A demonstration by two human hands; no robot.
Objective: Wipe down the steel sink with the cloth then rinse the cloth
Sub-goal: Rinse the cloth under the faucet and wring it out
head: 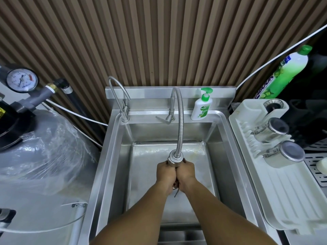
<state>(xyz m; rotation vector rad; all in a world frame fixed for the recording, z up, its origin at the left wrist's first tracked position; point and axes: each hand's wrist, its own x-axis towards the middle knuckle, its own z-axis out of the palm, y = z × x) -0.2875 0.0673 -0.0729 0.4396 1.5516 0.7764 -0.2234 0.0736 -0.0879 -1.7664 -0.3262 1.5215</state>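
The steel sink (108,156) fills the middle of the view, its basin wet. My left hand (165,174) and my right hand (186,172) are pressed together over the basin, fingers curled, directly under the spray head (174,160) of the flexible faucet hose (180,121). The fingertips of both hands touch the spray head. Only a dark scrap of the cloth (176,192) hangs out between my wrists; the rest is hidden inside my hands. Whether water is running cannot be made out.
A second thin faucet (118,96) and a hand-soap pump bottle (201,106) stand on the sink's back ledge. Right of the sink lies a white drying rack (283,191) with two steel jars (277,129), behind it a green dish-soap bottle (284,73). A wrapped tank (40,149) with gauge (22,79) stands left.
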